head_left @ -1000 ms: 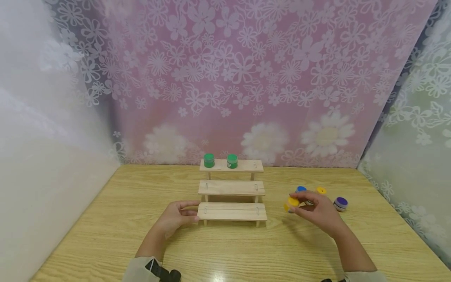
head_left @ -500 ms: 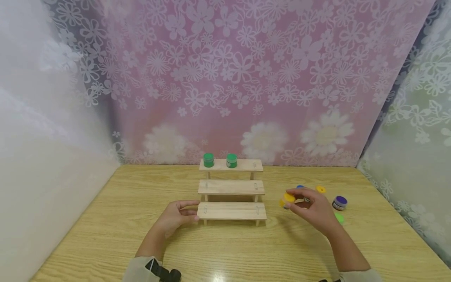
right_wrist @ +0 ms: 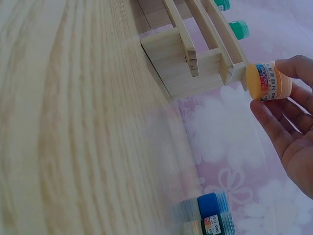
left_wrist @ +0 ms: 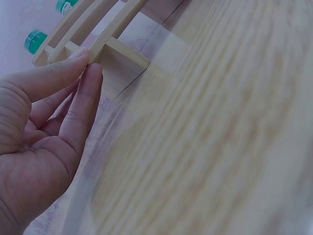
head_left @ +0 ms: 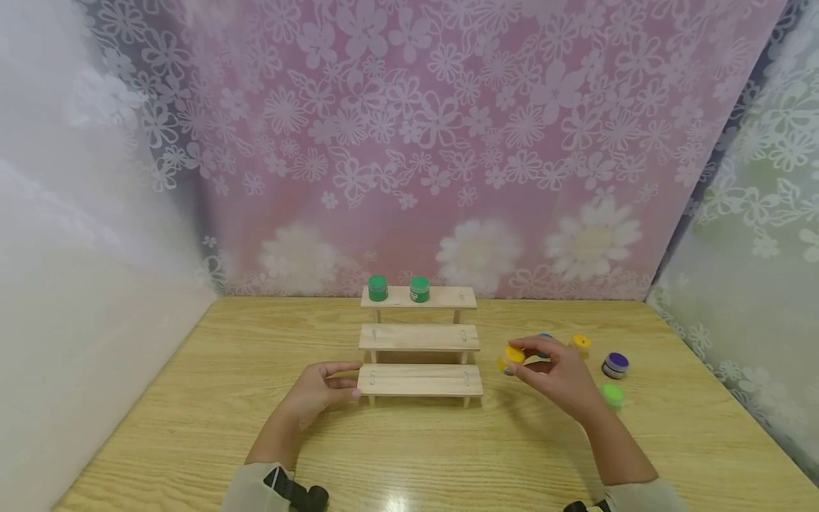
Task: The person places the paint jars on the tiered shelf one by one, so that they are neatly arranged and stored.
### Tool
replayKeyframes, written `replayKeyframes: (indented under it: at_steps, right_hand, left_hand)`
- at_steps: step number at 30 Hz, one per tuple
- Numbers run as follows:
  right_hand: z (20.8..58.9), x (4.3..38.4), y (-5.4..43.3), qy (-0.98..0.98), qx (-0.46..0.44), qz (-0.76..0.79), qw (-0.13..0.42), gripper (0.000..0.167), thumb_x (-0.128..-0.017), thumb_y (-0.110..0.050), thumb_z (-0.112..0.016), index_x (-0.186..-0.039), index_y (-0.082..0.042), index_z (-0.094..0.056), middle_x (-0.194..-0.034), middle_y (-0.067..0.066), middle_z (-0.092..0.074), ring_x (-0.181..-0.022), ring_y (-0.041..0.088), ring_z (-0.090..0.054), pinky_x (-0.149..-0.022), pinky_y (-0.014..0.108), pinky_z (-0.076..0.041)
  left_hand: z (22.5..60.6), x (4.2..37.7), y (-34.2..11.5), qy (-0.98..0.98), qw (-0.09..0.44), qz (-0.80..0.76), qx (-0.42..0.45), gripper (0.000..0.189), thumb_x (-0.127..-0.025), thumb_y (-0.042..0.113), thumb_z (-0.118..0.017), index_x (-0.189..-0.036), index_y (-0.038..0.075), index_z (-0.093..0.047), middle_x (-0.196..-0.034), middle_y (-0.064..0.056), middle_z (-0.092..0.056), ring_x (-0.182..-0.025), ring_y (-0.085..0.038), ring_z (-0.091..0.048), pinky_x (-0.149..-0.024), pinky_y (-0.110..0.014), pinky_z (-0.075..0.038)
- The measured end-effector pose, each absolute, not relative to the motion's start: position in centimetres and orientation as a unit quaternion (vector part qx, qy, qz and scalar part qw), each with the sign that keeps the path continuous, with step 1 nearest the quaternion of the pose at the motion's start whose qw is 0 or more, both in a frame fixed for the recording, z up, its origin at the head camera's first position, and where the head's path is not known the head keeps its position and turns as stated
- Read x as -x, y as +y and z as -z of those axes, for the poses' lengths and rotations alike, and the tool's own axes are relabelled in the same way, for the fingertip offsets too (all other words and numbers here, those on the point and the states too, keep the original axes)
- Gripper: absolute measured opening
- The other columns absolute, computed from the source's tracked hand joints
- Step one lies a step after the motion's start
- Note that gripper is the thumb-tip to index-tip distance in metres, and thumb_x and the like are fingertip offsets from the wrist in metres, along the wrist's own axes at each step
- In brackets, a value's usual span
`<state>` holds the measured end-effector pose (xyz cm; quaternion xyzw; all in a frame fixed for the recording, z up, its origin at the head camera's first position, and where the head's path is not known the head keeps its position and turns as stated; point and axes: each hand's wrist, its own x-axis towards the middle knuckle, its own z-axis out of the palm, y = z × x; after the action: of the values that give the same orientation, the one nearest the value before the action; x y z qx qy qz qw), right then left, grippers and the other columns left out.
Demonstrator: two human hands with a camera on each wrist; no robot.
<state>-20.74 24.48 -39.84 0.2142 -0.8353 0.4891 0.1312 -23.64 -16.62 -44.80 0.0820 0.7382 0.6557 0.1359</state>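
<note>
A three-step wooden display stand (head_left: 419, 380) stands mid-table in the head view. With thumb and fingers my left hand (head_left: 316, 393) pinches the left end of its lowest step. My right hand (head_left: 561, 380) grips a yellow paint jar (head_left: 511, 359) between thumb and fingertips, to the right of the stand and apart from it. In the right wrist view this paint jar (right_wrist: 268, 82) lies across the fingers with its printed label showing. Two green paint jars, one at the left (head_left: 378, 288) and one near the middle (head_left: 419, 289), sit on the top step.
Right of the stand are a purple jar (head_left: 616, 365), a light green jar (head_left: 612, 395), another yellow jar (head_left: 580, 345) and a blue jar (head_left: 546, 344) partly hidden behind my right hand. A flowered curtain (head_left: 409, 142) closes off the table's back.
My right hand has carried the yellow paint jar leftward, closer to the stand. The light green jar behind it has come into view. My left hand stays on the lowest step.
</note>
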Motion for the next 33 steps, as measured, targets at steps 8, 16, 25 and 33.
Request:
replayKeyframes:
  at_steps: [8,16,25,33]
  right_hand:
    - [39.7,21.3,24.4,-0.839,-0.205,-0.488,0.127,0.034,-0.088,-0.014,-0.075,-0.120,-0.006,-0.066,-0.114,0.010,-0.064,-0.095,0.011,-0.061,-0.073,0.027,-0.057]
    - [38.8,22.2,24.2,-0.846,-0.172,-0.491,0.115,0.038,-0.088,-0.021,-0.076,-0.122,-0.007,-0.066,-0.116,0.009,-0.062,-0.098,0.020,-0.061,-0.075,0.026,-0.057]
    - [37.5,23.4,23.8,-0.850,-0.188,-0.479,0.110,0.038,-0.088,-0.022,-0.075,-0.123,-0.010,-0.066,-0.114,0.008,-0.061,-0.097,0.025,-0.064,-0.076,0.026,-0.056]
    - [36.1,24.6,23.4,-0.854,-0.193,-0.472,0.106,0.042,-0.089,-0.020,-0.075,-0.126,-0.004,-0.064,-0.114,0.013,-0.060,-0.099,0.028,-0.064,-0.077,0.023,-0.055]
  left_hand:
    - [44.7,23.7,-16.7,0.738,0.135,-0.657,-0.081,0.058,-0.082,0.004,-0.078,-0.136,0.000,-0.056,-0.110,-0.014,-0.066,-0.098,-0.022,-0.065,-0.081,-0.034,-0.055]
    - [44.9,23.7,-16.7,0.726,0.144,-0.666,-0.089,0.059,-0.082,0.004,-0.078,-0.136,-0.002,-0.055,-0.109,-0.015,-0.067,-0.097,-0.023,-0.066,-0.081,-0.033,-0.056]
    - [45.2,23.6,-17.0,0.724,0.144,-0.668,-0.091,0.059,-0.082,0.005,-0.079,-0.136,-0.001,-0.055,-0.111,-0.015,-0.065,-0.098,-0.024,-0.065,-0.082,-0.036,-0.056]
    - [44.8,23.5,-16.7,0.723,0.142,-0.670,-0.091,0.059,-0.083,0.003,-0.077,-0.137,-0.002,-0.054,-0.106,-0.014,-0.067,-0.095,-0.022,-0.066,-0.081,-0.036,-0.056]
